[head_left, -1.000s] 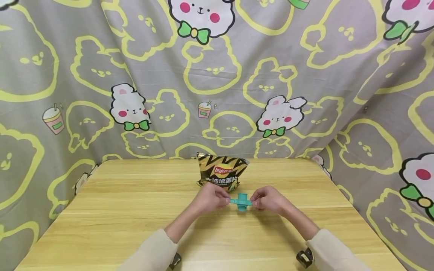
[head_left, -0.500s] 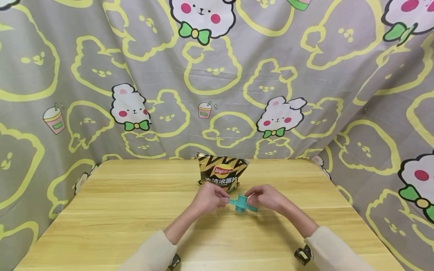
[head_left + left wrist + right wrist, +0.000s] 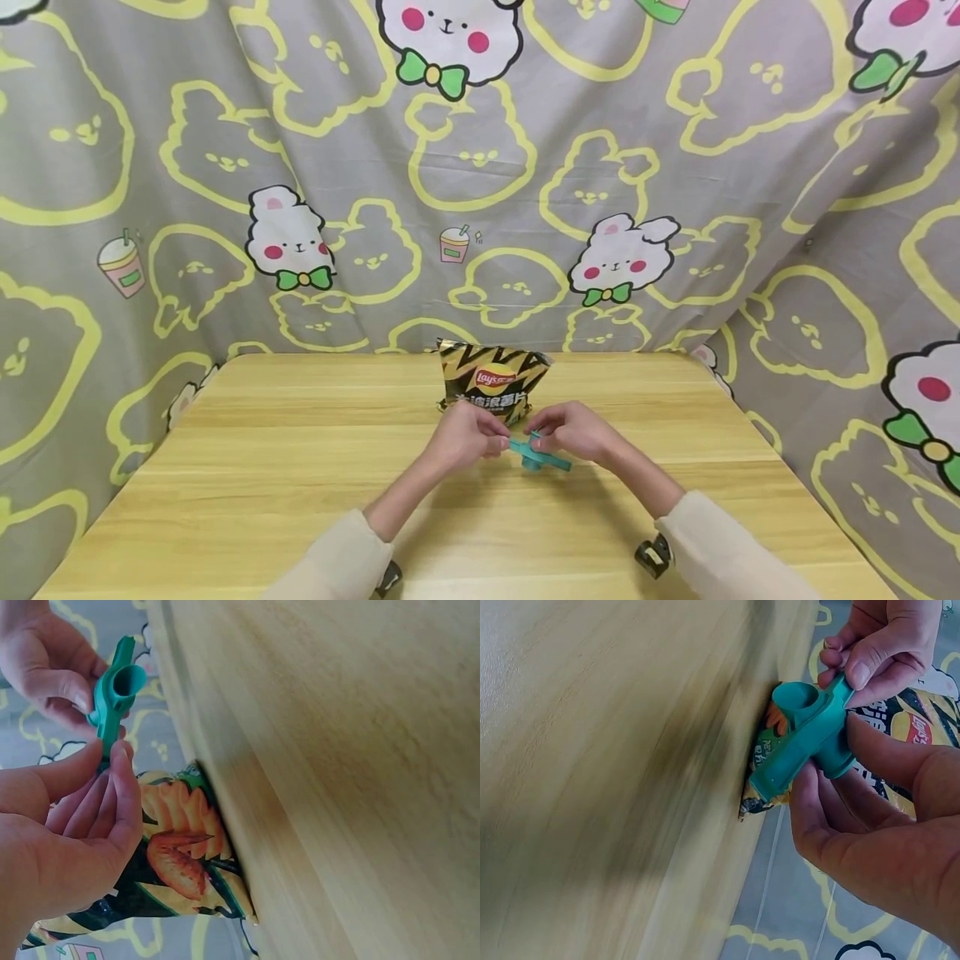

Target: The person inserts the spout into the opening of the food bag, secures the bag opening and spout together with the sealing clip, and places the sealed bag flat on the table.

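Observation:
A teal plastic bag clip with a round pour spout (image 3: 802, 742) is held between both hands, close over the table. My left hand (image 3: 465, 437) pinches one end of its bar between thumb and fingers. With thumb and fingertips, my right hand (image 3: 573, 433) grips the round part on the side away from the open tube, as the right wrist view shows. The bar's other end sticks out free, pointing right and slightly down in the head view. Just behind the hands stands a black and gold Lay's chip bag (image 3: 491, 379), its lower part partly covered by the left hand.
The wooden table (image 3: 300, 500) stretches out around the hands. A grey curtain (image 3: 360, 167) with cartoon animals hangs behind it and along the sides. Dark camera mounts (image 3: 654, 557) show below the cream sleeves (image 3: 727, 542).
My right hand has let go of the clip's right end and shifted left to grip the round part. The clip has tilted, right end down. The left hand stays about where it was.

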### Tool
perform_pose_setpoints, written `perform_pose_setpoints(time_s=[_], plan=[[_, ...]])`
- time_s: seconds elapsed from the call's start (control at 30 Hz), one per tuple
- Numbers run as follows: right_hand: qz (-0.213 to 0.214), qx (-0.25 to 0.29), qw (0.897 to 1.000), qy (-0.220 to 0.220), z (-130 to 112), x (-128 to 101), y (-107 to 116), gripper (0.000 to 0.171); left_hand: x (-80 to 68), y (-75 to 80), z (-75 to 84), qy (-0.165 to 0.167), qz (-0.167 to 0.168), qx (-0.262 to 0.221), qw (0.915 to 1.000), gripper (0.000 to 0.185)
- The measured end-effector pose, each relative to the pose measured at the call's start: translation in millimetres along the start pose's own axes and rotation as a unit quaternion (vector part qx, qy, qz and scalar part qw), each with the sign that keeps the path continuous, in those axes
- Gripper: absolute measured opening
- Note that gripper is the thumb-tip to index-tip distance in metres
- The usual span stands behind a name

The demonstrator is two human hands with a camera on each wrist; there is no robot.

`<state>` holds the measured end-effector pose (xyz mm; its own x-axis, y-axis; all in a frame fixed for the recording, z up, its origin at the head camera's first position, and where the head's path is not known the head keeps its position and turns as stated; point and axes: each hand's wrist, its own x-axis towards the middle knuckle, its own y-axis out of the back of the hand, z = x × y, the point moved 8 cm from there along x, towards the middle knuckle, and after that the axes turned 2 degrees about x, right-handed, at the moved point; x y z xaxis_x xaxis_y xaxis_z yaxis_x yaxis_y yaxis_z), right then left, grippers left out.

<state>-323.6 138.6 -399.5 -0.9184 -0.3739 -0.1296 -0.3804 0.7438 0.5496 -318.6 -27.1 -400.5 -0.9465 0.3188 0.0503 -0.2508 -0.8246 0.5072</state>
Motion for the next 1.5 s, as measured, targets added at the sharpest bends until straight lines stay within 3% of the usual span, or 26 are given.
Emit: perform_pose_setpoints(time_s=[0.47, 0.8, 1.1, 1.5], plan=[[0.025, 0.034, 0.999, 0.01, 1.6, 0.4, 1.0, 0.022, 0.1, 1.4, -2.6, 0.002, -0.002, 0.001, 1.0, 0.006], [0.045, 0.017, 0.999, -0.008, 3.4, 1.3, 2.5, 0.021, 0.5, 0.7, -3.1, 0.014, -0.005, 0.002, 0.9999, 0.005], [0.046, 0.001, 0.999, -0.006, 1.2, -0.4, 1.4, 0.021, -0.4, -0.2, -1.7, 0.005, -0.006, 0.001, 1.0, 0.005], [0.07, 0.038, 0.997, -0.021, 0.8, -2.9, 2.6, 0.018, 0.6, -1.1, -1.4, 0.004, -0.007, -0.001, 1.0, 0.004]])
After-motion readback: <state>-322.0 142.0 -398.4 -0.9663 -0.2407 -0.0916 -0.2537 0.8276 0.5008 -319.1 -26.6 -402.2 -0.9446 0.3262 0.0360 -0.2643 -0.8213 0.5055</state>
